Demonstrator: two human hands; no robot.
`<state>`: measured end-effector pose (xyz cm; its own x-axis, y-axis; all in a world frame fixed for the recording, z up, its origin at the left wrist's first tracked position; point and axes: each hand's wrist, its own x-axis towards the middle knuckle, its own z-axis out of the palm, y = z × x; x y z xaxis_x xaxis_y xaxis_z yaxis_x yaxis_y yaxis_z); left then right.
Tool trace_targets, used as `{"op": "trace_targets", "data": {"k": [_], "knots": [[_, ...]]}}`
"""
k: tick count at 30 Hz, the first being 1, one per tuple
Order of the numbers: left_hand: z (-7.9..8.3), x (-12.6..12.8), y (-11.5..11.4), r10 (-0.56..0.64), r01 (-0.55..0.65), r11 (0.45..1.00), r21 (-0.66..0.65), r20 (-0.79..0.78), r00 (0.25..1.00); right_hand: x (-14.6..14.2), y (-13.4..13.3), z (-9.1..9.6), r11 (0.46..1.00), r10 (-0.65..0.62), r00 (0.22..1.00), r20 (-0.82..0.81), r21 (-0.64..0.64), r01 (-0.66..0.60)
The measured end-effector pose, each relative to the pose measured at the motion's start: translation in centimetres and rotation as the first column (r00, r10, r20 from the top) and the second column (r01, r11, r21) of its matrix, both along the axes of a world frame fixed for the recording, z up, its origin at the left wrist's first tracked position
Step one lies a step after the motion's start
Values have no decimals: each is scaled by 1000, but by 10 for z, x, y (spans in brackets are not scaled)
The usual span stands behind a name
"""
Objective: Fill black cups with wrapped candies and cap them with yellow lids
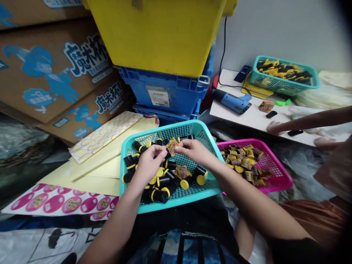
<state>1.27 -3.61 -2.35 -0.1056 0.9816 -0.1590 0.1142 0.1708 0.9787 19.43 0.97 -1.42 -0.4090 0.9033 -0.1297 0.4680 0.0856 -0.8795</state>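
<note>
A teal basket (pixel 209 137) on my lap holds several black tubes with yellow caps (pixel 161 196). My left hand (pixel 150 163) and my right hand (pixel 192 151) meet above it. Both pinch a small orange-yellow sticker (pixel 172 146) that wraps a tube held between the fingertips. The tube itself is mostly hidden by my fingers. Another labelled tube (pixel 183 171) lies in the basket below my right hand.
A pink basket (pixel 280 176) at the right holds several labelled tubes. Sticker sheets (pixel 55 201) lie at the left. Behind stand cardboard boxes (pixel 55 73), blue crates (pixel 167 91) and a yellow bin (pixel 156 33). Another person's hand (pixel 275 127) rests on a white table with a teal basket (pixel 283 75) and a blue tool (pixel 232 101).
</note>
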Motion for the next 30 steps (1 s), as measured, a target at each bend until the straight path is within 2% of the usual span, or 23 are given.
{"op": "trace_targets", "data": {"k": [3,7,9,12,15,18,20,22,23,24,26,27,28,30], "knots": [[0,7,3,38,-41,999,26,112,993,-1,0,5,997,72,996,-52,-16,-73],[2,11,2,-15,19,1000,-10,287,958,5,-2,8,984,179,984,-18,-19,-179],[5,11,1,-17,23,1000,-18,276,961,8,-4,8,981,190,981,-39,-31,-191],[8,12,-1,-7,9,1000,-10,225,974,7,-6,6,978,188,969,-162,-62,-200],[11,16,-2,-26,26,1000,1,222,975,1,-8,5,987,133,969,-209,-56,-148],[12,18,-4,-39,41,999,0,256,966,0,-7,8,998,52,984,-173,-35,-59],[11,17,-4,-1,0,1000,2,267,964,6,-8,13,999,47,993,-110,5,-47],[8,13,-3,73,-79,997,14,270,960,16,-10,18,995,55,993,104,78,-63],[7,11,-3,110,-119,993,18,270,957,21,-13,19,990,57,960,273,105,-89],[6,9,-3,141,-151,988,19,272,952,27,-16,19,986,68,884,462,106,-131],[4,5,-2,179,-188,982,4,287,941,33,-25,13,977,114,660,742,35,-209],[4,3,-2,189,-194,981,-14,305,934,34,-30,8,973,146,576,804,-12,-231],[5,2,-3,189,-188,982,-36,330,925,34,-34,3,968,175,530,830,-48,-245],[7,-1,-5,150,-130,989,-77,395,906,31,-39,-6,962,201,516,833,-67,-267]]}}
